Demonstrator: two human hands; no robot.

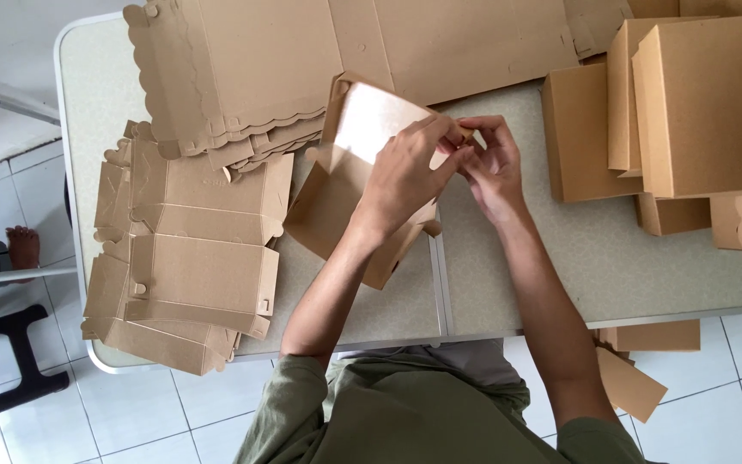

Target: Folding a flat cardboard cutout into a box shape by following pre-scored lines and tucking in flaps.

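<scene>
Table (560,258): fingers (461,142) hide box (337,198) edge (partly).

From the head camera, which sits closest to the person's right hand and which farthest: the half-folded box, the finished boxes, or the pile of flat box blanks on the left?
1. Half-folded brown cardboard box: in the grip of the right hand, at table centre.
2. Stack of finished brown cardboard boxes: to the right, apart from the hand.
3. Pile of flat brown cardboard blanks: farthest, at the table's left edge.
</scene>
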